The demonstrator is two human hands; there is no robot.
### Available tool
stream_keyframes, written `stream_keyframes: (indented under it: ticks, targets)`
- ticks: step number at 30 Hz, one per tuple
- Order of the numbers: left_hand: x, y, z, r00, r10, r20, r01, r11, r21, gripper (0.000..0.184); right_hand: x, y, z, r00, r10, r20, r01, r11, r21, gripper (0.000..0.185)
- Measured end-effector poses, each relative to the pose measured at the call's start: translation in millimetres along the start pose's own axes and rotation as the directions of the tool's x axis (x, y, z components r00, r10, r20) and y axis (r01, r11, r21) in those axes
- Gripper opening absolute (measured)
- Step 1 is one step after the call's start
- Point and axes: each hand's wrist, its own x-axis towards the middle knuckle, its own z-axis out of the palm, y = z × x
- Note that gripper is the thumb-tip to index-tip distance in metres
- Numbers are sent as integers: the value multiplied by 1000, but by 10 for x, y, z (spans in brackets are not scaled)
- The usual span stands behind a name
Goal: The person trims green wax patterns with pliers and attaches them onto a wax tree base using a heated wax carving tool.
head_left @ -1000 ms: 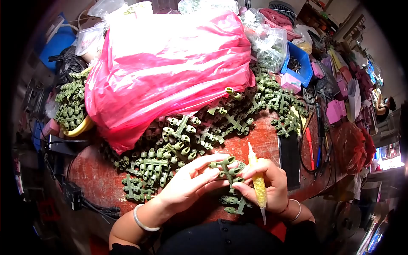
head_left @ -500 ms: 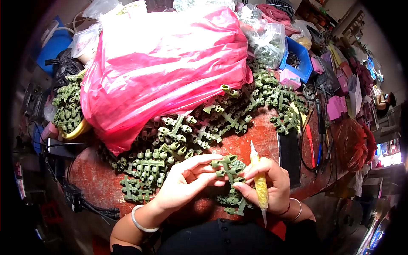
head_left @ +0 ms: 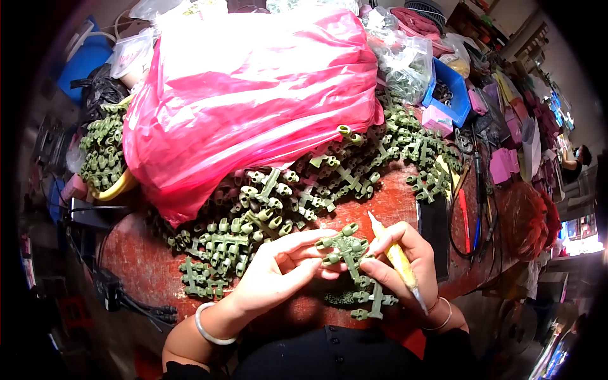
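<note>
My left hand (head_left: 275,269) is closed on one end of a green branched moulded piece (head_left: 350,253) with small cup-like ends, pinching it between thumb and fingers. My right hand (head_left: 415,256) grips a slim pen-like tool (head_left: 401,265) with a yellow wrapped handle and a pale pointed tip, which points up and away from me. The right thumb and fingertips also touch the right side of the green piece. Lower branches of the piece hang down toward my body. A dark green granular patch (head_left: 340,297) lies on the table below it.
Beyond my hands, a heap of similar green pieces (head_left: 266,196) spreads beneath a large pink plastic bag (head_left: 253,107). A blue bin (head_left: 448,95), a black flat object (head_left: 432,234), a red pen (head_left: 464,218) and cables stand or lie to the right. Another person (head_left: 575,163) sits far right.
The tool has tilted, its tip now leaning left and its lower end swung right. The green piece has turned slightly, its lower end shifting right. The left hand has hardly moved.
</note>
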Motion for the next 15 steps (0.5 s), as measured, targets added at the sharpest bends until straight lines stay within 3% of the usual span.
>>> stream_keyframes:
  ticks: [11, 15]
  targets:
    - [2, 82, 54, 993, -85, -78, 87, 996, 17, 36, 31, 36, -21, 1000, -15, -3, 16, 999, 32, 25]
    - [-14, 56, 48, 990, -101, -99, 102, 995, 10, 25, 35, -19, -40, 992, -98, -83, 91, 992, -84, 25]
